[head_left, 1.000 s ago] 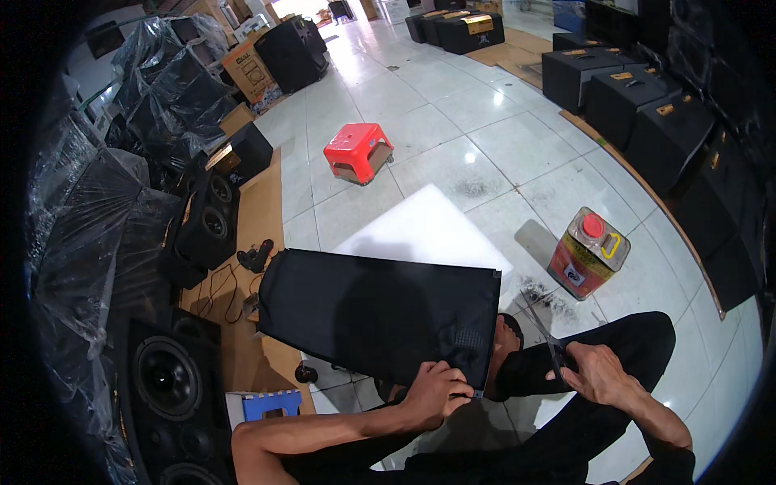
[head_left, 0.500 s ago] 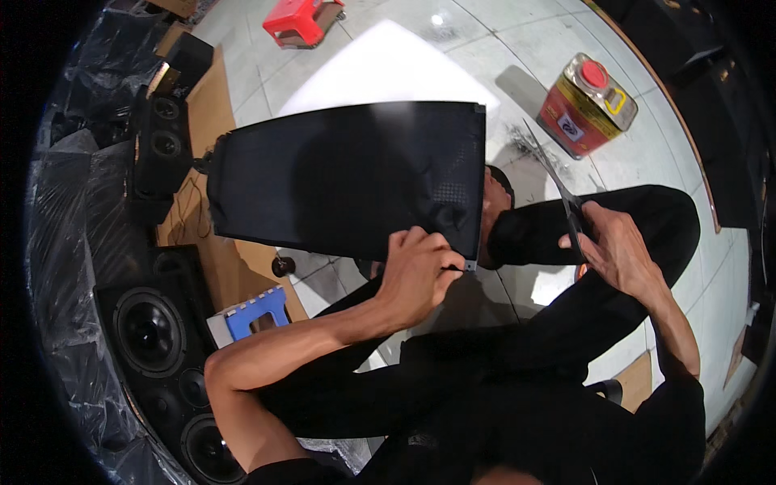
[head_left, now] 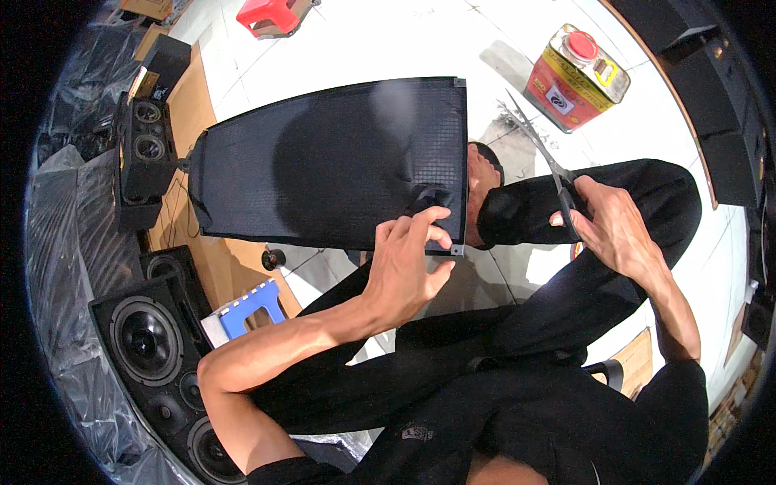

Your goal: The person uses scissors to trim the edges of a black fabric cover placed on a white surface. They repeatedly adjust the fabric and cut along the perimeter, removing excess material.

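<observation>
A black cloth-covered panel [head_left: 323, 170], wider in the middle and tapering toward its left end, lies across in front of me. Small metal pieces show at its right-hand corners, and the cloth is wrinkled near the lower right one. Over that corner is my left hand [head_left: 408, 263], thumb and fingers apart, with nothing in it; whether the fingertips touch the cloth I cannot tell. My right hand [head_left: 618, 226] grips the dark handles of long scissors [head_left: 536, 137] above my right leg. Their blades point up and to the left, beside the panel.
A red and yellow metal can [head_left: 570, 89] with a red cap stands at the far right. To the left are several black loudspeakers [head_left: 145, 339], clear plastic sheeting [head_left: 61, 242] and a blue stool [head_left: 252, 309]. A red stool [head_left: 269, 16] is at the far left.
My left hand has let go of the panel's lower right corner and its fingers have spread. The scissors stay in my right hand. The whole view has shifted slightly and brightened.
</observation>
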The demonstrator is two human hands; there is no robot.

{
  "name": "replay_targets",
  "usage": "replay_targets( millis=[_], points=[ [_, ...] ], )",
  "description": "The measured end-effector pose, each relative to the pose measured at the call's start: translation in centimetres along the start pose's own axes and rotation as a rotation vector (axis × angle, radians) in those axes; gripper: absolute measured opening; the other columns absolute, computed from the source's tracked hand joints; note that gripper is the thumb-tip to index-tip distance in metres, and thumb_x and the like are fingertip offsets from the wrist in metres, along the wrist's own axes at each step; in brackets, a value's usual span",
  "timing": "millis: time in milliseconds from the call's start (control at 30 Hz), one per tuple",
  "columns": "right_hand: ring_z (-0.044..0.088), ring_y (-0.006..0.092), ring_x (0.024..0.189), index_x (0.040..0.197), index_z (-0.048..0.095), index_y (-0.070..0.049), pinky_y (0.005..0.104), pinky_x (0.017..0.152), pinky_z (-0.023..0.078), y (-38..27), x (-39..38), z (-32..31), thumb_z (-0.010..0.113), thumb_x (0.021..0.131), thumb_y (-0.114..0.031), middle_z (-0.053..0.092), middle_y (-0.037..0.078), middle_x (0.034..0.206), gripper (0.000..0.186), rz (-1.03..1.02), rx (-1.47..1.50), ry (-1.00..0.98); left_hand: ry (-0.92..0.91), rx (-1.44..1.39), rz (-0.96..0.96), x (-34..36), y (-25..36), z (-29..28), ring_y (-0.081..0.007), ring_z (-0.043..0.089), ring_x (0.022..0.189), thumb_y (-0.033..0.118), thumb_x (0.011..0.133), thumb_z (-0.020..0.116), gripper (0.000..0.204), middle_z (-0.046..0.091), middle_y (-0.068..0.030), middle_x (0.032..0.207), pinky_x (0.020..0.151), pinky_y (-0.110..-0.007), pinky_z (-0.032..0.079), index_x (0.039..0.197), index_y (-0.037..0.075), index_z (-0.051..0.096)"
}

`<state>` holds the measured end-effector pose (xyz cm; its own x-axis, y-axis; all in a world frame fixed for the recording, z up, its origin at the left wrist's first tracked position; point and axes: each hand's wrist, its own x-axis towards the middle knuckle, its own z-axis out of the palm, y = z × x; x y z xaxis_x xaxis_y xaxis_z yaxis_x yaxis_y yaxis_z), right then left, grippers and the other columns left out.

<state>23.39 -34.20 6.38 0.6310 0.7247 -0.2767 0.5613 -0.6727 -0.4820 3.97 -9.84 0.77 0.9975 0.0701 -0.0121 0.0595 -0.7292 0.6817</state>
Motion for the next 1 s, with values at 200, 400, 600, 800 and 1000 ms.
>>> replay_targets(
  millis=[200, 400, 600, 800, 1000],
  points=[
    [0.056, 0.0463, 0.068, 0.083, 0.051, 0.004, 0.0493, 0.062, 0.043, -0.2, -0.1, -0.3, 0.073, 0.087, -0.044, 0.055, 0.024, 0.069, 0.052, 0.029, 0.005, -0.012, -0.047, -0.059, -0.08, 0.5, 0.7, 0.0, -0.0203, 0.055, 0.085, 0.009, 0.074, 0.08, 0.076, 0.069, -0.0009, 0.095, 0.094, -0.038, 0.037, 0.14, 0.008, 0.043],
    [0.056, 0.0465, 0.069, 0.083, 0.052, 0.004, 0.0495, 0.062, 0.044, -0.5, -0.1, -0.2, 0.073, 0.087, -0.044, 0.055, 0.024, 0.069, 0.052, 0.014, 0.011, 0.016, -0.101, -0.178, -0.126, 2.0, -0.4, -1.5, -0.0216, 0.056, 0.084, 0.0, 0.074, 0.075, 0.063, 0.066, -0.0046, 0.095, 0.089, -0.038, 0.044, 0.131, 0.007, 0.052],
    [0.057, 0.0444, 0.066, 0.082, 0.051, 0.003, 0.049, 0.061, 0.043, -0.5, 0.0, -0.2, 0.072, 0.087, -0.044, 0.053, 0.022, 0.065, 0.052, 0.068, 0.026, -0.004, -0.096, 0.23, 0.137, 4.7, -0.5, -2.8, -0.0367, 0.045, 0.125, 0.016, 0.062, 0.09, 0.086, 0.049, -0.0149, 0.131, 0.106, -0.049, 0.037, 0.138, 0.009, 0.049],
    [0.054, 0.032, 0.054, 0.081, 0.052, 0.002, 0.0446, 0.055, 0.041, -0.5, 0.1, 0.1, 0.074, 0.088, -0.038, 0.051, 0.017, 0.06, 0.047, 0.085, 0.083, 0.012, -0.163, 0.327, 0.29, 6.5, -1.5, -2.8, -0.0476, 0.018, 0.148, 0.031, 0.054, 0.094, 0.125, 0.019, -0.0248, 0.16, 0.118, -0.061, 0.019, 0.157, 0.013, 0.025],
    [0.044, 0.0164, 0.054, 0.086, 0.056, 0.003, 0.0356, 0.053, 0.041, 0.5, -0.4, 1.2, 0.076, 0.089, -0.035, 0.047, 0.01, 0.059, 0.042, 0.044, 0.131, 0.071, -0.142, 0.327, 0.568, 6.9, -4.3, -3.0, -0.0416, 0.018, 0.15, 0.049, 0.061, 0.086, 0.117, 0.02, -0.0231, 0.162, 0.119, -0.064, 0.015, 0.156, 0.011, 0.029]
  ],
)
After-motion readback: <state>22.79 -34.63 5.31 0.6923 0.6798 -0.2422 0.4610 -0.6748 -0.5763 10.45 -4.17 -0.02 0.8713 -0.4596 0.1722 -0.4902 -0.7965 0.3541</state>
